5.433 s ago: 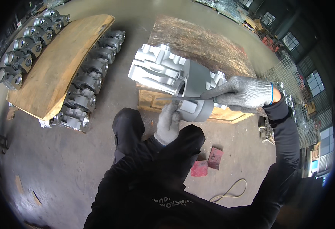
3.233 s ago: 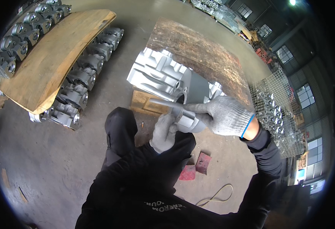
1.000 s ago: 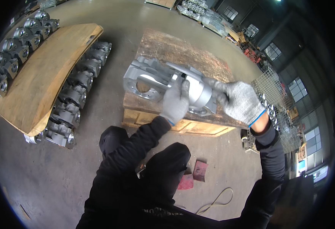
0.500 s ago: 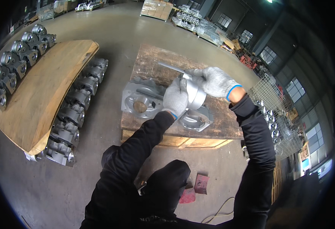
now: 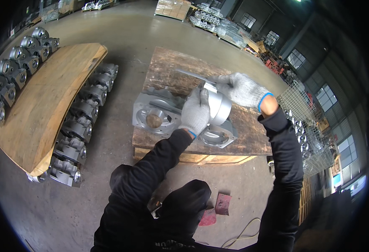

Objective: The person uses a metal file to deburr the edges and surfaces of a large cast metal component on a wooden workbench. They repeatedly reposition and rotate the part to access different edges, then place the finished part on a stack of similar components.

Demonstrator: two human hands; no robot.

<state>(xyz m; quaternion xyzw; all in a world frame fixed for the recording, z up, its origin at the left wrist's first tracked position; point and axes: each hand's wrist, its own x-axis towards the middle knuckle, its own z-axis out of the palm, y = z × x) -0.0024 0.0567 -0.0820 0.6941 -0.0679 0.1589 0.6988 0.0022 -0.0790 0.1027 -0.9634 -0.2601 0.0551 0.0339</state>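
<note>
My left hand (image 5: 195, 111), in a grey knit glove, grips the near left side of a silver metal casting (image 5: 220, 108) with a round, drum-shaped body. The casting rests on a worn wooden workbench (image 5: 167, 63). My gloved right hand (image 5: 244, 91) is closed around a long, thin, flat metal file (image 5: 191, 74). The file points to the far left and lies across the top of the drum; its handle end is hidden in the glove. Left of my left hand is a flanged casting part (image 5: 144, 110) with a round opening. A ring-shaped flange (image 5: 230, 133) shows below the drum.
A wooden board (image 5: 45, 101) on the left has rows of similar castings (image 5: 74, 126) on both sides. Red pieces (image 5: 223, 203) and a pale cable (image 5: 245, 235) lie on the floor near my legs. Wire mesh cages (image 5: 300, 105) with metal parts stand at the right.
My right hand has shifted slightly right and nearer, still holding the file. My left hand stays on the casting. The view has moved a little.
</note>
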